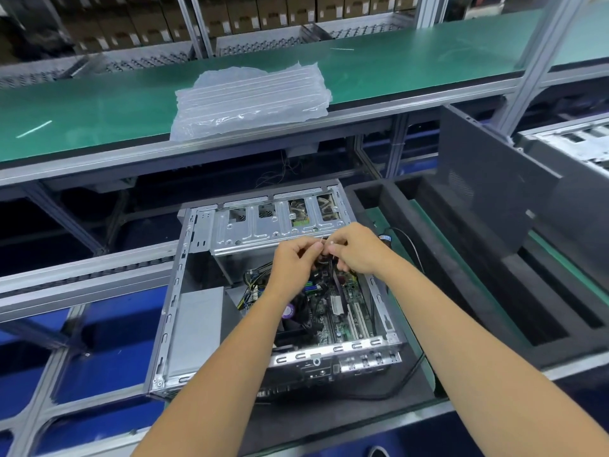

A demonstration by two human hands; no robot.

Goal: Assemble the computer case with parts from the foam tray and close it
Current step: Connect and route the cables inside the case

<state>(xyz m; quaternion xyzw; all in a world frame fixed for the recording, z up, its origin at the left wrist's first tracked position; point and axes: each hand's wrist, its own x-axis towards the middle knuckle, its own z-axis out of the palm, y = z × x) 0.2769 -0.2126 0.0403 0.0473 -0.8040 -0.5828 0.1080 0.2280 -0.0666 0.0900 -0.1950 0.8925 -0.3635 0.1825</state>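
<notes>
An open metal computer case lies on its side in front of me, its motherboard and a drive cage exposed. Both hands meet above the middle of the case. My left hand and my right hand pinch a bundle of black cables between their fingertips, with something small and white at the pinch. To the right stands the black foam tray, and the dark side panel leans upright in it.
A stack of clear air-cushion bags lies on the green shelf above. A second metal chassis sits at the far right. A black cable runs beside the case. Aluminium frame posts rise at the right.
</notes>
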